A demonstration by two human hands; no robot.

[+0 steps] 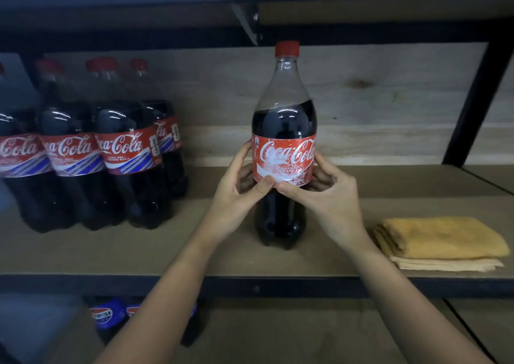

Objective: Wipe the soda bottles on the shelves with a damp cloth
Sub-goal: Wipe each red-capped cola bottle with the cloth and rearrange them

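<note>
On the shelf (167, 252), left hand (236, 194) and right hand (325, 194) grasping an upright cola bottle (283, 119) at its label, folded yellow cloth (439, 241) lying nearby

The fingers of the left hand (241, 186) and the right hand (325, 190) are hidden behind the upright Coca-Cola bottle (283, 119), and part of its label is covered by both thumbs. The leftmost bottle in the Coca-Cola row (91, 146) is cut off by the left edge. The Pepsi bottles (110, 315) on the lower shelf are largely hidden by the shelf edge (278, 287) and the left forearm.
</note>
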